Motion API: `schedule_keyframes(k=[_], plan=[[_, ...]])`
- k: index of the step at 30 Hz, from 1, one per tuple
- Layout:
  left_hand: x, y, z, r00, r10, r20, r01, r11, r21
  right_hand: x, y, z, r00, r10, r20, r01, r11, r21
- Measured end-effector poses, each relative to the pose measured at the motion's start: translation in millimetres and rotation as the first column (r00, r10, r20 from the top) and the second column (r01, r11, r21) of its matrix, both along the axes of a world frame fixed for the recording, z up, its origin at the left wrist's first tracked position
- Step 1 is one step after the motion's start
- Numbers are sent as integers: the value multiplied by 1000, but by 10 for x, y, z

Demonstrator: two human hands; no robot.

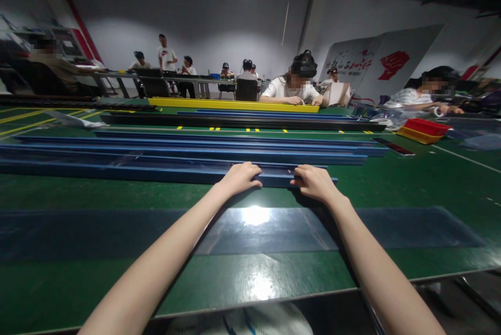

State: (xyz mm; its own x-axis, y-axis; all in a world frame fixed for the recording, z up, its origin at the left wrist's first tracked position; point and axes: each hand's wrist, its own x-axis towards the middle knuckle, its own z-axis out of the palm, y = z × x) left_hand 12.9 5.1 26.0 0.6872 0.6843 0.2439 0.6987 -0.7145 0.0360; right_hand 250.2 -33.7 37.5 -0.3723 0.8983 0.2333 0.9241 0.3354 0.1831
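A long blue channel strip (156, 174) with raised edges lies crosswise on the green table. My left hand (243, 176) is closed over this strip, left of its right end. Close to that end, my right hand (313, 181) grips the same strip, its fingers curled over the channel. A short stretch of blue shows between the two hands. Nearer to me, a flat clear plastic sheet (410, 226) lies beneath my forearms. Just behind the held strip are more blue channel strips (332, 157), roughly parallel to it.
Farther back lie a long black strip (250, 122) and a yellow strip (235, 105). A phone-like dark slab (393, 147) and a red and yellow bin (422, 130) sit at the right. A person (291, 87) works across the green table (450, 178); others sit beyond.
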Motion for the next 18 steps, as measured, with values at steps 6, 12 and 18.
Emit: schedule_keyframes(k=[6, 12, 18], plan=[[9, -16, 0, 999, 47, -21, -48, 999, -8, -24, -3, -38, 1000, 12, -9, -12, 1000, -9], [6, -13, -10, 996, 72, -47, -72, 997, 0, -46, -10, -42, 999, 15, -44, -17, 999, -37], [6, -2, -23, 996, 69, -62, -68, 997, 24, -88, -3, -71, 994, 73, -85, -77, 996, -51]])
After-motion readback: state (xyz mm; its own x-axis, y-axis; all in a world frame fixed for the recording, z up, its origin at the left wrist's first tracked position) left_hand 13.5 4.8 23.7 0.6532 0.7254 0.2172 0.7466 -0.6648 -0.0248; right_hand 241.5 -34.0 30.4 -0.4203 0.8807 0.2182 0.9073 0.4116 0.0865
